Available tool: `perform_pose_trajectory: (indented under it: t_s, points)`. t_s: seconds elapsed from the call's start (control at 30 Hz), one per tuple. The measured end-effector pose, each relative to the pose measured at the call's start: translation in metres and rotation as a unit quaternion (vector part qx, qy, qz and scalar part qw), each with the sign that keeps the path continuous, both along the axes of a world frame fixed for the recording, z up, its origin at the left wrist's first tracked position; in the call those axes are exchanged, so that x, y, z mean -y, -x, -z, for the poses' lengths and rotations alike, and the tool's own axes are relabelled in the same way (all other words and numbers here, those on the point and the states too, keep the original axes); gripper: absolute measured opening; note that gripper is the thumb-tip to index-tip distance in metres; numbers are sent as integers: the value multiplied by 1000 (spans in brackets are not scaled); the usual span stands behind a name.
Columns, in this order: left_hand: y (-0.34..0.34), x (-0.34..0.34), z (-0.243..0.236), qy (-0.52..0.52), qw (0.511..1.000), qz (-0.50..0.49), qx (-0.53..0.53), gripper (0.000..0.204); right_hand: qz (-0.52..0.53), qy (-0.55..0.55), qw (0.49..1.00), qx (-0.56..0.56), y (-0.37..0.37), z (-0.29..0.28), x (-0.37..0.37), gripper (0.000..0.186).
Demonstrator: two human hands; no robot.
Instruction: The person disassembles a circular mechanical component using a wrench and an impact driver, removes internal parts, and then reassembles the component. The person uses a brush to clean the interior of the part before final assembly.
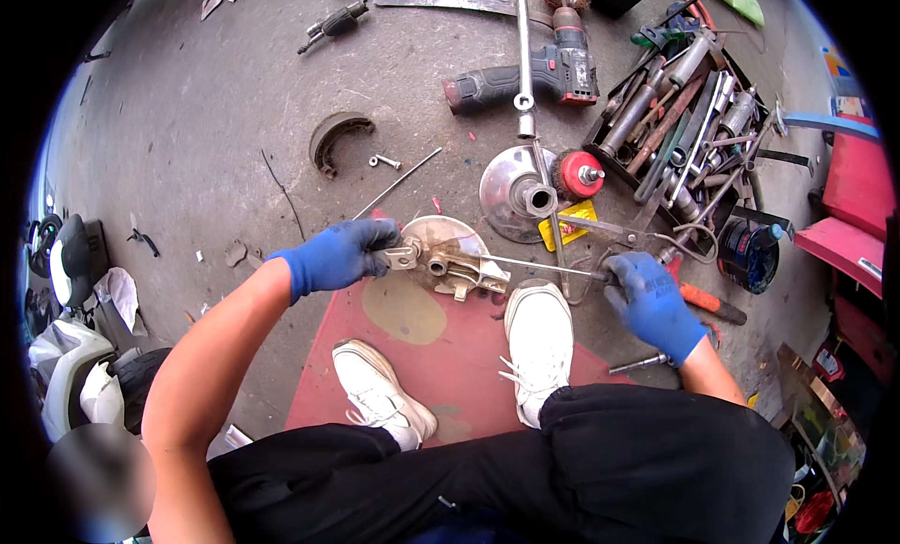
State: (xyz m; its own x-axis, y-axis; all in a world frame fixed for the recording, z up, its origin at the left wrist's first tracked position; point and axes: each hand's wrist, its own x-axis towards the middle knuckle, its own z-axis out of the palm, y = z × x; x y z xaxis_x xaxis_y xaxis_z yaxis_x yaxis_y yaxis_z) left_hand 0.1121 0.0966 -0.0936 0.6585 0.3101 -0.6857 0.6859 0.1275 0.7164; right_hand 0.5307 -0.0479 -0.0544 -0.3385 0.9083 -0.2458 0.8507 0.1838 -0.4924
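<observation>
Person near me has blue-gloved left hand (333, 259) gripping the flat metal lever (401, 259) on a round, grimy silver metal plate (448, 233), btwn both hands, just past white lace-up shoes (541, 333). Blue-gloved right hand (649, 300) grips a thin steel rod (544, 264); tip's at the plate, can't tell if touching tbh. Blk/red cordless drill (506, 87) lies farther out.

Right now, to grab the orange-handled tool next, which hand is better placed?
Probably the right hand, beside the orange handle, though holding a thin rod; the left hand is farther, at the round plate.
</observation>
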Motion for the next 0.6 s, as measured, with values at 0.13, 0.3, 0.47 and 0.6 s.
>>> perform_pose_trajectory:
  t_s: [0.13,0.3,0.47,0.6]
  points:
    - [-15,4,-27,-101,994,15,-40,28,47,-19,988,-148,68,-11,-18,47]
    - [-16,8,-10,-37,996,-82,3,31,42,-124,982,-137,148,47,-49,53]
    - [-15,22,-39,21,992,-121,32,34,51,-22,978,-199,150,56,-66,52]
    - [-15,34,-87,-60,995,-61,45,31,8,11,963,-269,152,25,-59,43]
